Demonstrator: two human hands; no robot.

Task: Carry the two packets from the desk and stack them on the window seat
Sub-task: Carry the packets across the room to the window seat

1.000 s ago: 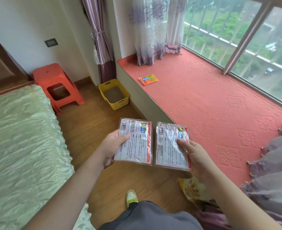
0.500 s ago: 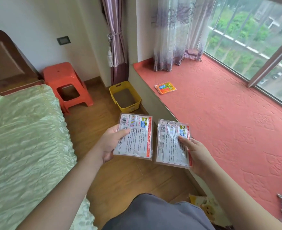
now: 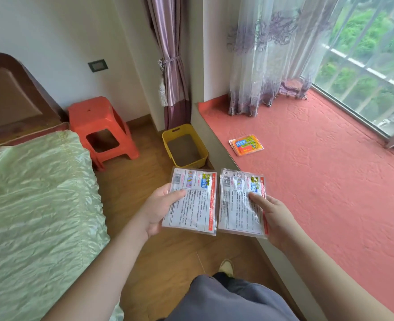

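I hold two flat plastic packets side by side, printed backs up, in front of me over the wooden floor. My left hand (image 3: 157,210) grips the left packet (image 3: 195,205) with the thumb on top. The right packet (image 3: 239,209) sits in my right hand (image 3: 274,216), its right edge reaching over the rim of the window seat (image 3: 330,181). The seat is a long ledge with a red quilted cover along the window. An orange packet (image 3: 246,144) lies flat on it, farther ahead of my hands.
A yellow bin (image 3: 184,145) stands on the floor against the seat's wall, ahead of the packets. An orange plastic stool (image 3: 101,128) sits left of it beside the bed (image 3: 36,205). Curtains (image 3: 261,66) hang at the seat's far end. My knee (image 3: 226,300) is below.
My view has swung left and I have stepped forward along the seat. Both hands keep the same hold on the packets. The orange packet and yellow bin look nearer.
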